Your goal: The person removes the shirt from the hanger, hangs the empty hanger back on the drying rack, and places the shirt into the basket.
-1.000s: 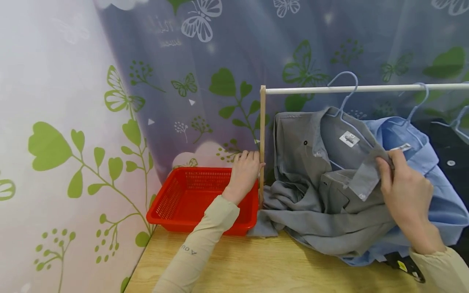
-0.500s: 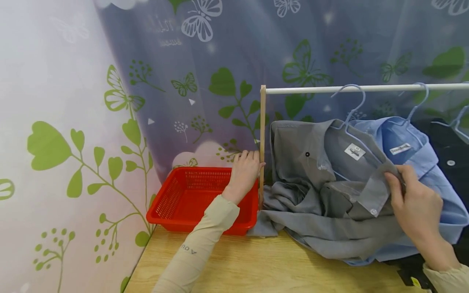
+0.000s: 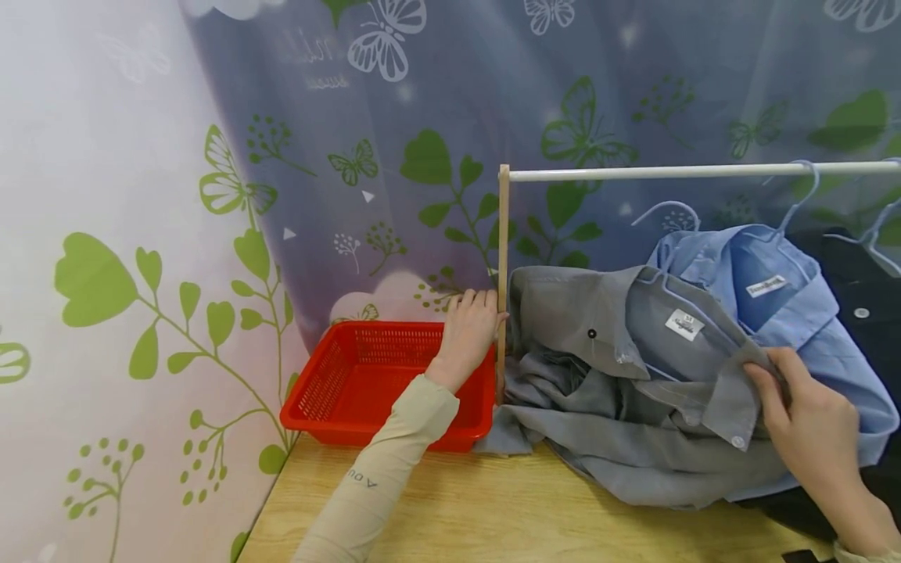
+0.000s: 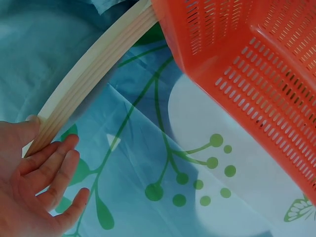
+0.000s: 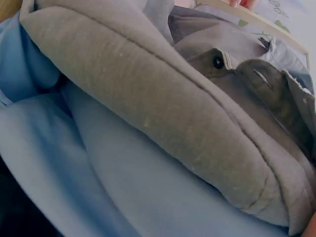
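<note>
My right hand [image 3: 809, 422] pinches the collar side of a grey shirt [image 3: 573, 305] between thumb and fingers. The shirt is on a pale blue hanger [image 3: 679, 206], whose hook lies below the white rod [image 3: 605, 174], apart from it. Its lower part bunches on the table. My left hand [image 3: 464, 336] holds the rack's wooden post [image 3: 503, 242]; in the left wrist view, thumb and fingers lie on either side of the post [image 4: 91, 74]. Grey shirt cloth [image 5: 143, 94] fills much of the right wrist view, where the right hand is almost wholly out of sight.
A blue shirt [image 3: 823, 336] and a black garment [image 3: 862, 293] hang from the rod at the right. Left of the post, a red plastic basket [image 3: 338, 434] stands on the wooden table [image 3: 436, 508]. A printed curtain [image 3: 422, 94] hangs behind.
My right hand has moved down and slightly right with the grey shirt. The hanger's hook has dropped from the rod to below it. My left hand stays on the post.
</note>
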`<state>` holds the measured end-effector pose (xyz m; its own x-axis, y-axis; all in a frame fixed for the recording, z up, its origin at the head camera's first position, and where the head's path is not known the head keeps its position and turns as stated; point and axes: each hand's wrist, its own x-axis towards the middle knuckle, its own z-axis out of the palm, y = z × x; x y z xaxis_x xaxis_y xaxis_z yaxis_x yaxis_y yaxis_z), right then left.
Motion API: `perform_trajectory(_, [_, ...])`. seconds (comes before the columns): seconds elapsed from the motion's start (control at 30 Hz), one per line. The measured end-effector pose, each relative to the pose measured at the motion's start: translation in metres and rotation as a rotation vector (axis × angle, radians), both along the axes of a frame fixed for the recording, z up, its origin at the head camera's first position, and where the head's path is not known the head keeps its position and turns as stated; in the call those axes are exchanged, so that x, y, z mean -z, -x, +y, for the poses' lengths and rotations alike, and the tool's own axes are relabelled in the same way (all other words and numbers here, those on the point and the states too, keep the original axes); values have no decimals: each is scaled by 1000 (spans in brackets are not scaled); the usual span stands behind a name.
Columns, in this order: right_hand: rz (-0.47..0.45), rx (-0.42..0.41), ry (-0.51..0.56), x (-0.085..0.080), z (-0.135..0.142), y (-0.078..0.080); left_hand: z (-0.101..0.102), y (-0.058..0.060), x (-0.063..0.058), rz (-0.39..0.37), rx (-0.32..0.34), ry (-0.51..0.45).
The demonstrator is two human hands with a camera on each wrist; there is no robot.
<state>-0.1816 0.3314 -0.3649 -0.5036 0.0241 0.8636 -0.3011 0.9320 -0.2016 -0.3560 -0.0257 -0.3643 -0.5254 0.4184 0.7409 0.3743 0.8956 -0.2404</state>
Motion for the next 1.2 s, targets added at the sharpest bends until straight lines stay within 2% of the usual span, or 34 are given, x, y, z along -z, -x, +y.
perform_trajectory(0.17, [-57,-16,-7,11,8,-3,0,-1,0,-28,-5,13])
perform_trajectory(0.33, [-106,-27,-12,18,13,-5,-1,1,0,-10,-11,13])
perform_trajectory(0.7, [-174,-30,-31,28,21,-14,-1,1,1,-22,-9,13])
perform_trajectory(1.0, [-276,-44,17,31,18,-21,-2,0,0,-46,10,-6])
perform_trajectory(1.2, [-303,-20,29,34,17,-30,-1,1,0,-41,10,-3])
